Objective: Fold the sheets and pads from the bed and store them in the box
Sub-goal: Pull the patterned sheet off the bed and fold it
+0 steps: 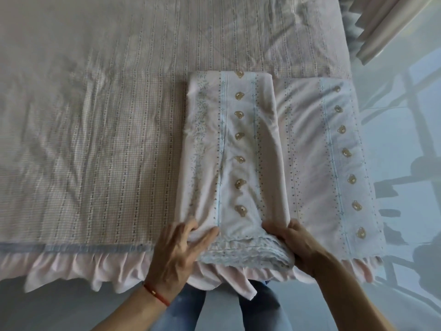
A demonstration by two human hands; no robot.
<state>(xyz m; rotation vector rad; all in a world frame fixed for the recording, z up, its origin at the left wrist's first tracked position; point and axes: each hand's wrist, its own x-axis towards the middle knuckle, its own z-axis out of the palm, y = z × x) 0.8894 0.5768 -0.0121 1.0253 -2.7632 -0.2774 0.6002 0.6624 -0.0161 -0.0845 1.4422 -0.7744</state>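
A pale pink sheet (233,149) printed with bear faces and blue dotted stripes lies folded into a long strip on the bed, near its front edge. Its unfolded right part (327,163) still lies flat beside the strip. My left hand (176,254) grips the near left corner of the strip, fingers curled into the cloth. My right hand (296,244) grips the near right corner, with the thumb on top and the fingers under the stacked layers.
The bed is covered by a pink checked bedspread (95,139) with a frilled pink skirt (78,271) along the front edge. A glossy floor (405,139) lies to the right, with a curtain (381,25) at the top right. No box is in view.
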